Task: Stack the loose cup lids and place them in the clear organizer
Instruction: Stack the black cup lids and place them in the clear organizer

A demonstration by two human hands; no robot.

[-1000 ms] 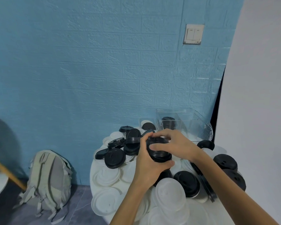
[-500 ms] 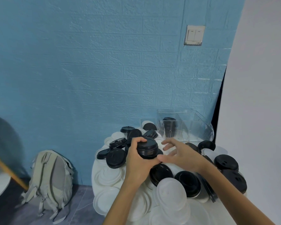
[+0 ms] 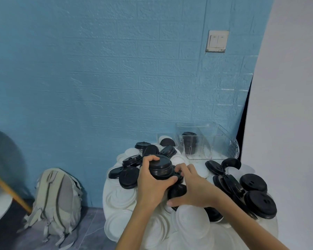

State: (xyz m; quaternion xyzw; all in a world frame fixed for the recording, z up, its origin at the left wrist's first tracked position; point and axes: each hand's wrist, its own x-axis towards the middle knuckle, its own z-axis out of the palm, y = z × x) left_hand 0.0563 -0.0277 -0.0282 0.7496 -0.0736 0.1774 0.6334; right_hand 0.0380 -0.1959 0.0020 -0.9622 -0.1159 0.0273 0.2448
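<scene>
A grey backpack is slumping against the blue wall beside a round white table heaped with loose white lids and black lids. The left hand is gripping a stack of black lids, fingers curled round it. The right hand is reaching into the pile just beside it, fingertips pinching a black lid. Behind, the clear organizer is holding a black stack; more black lids are crowding the table's right side.

Loose lids are heaped on the counter at lower centre. An organizer, upper right of the heap, is set against the wall; a lid stack stands inside. A backpack is placed on the floor, lower left.
</scene>
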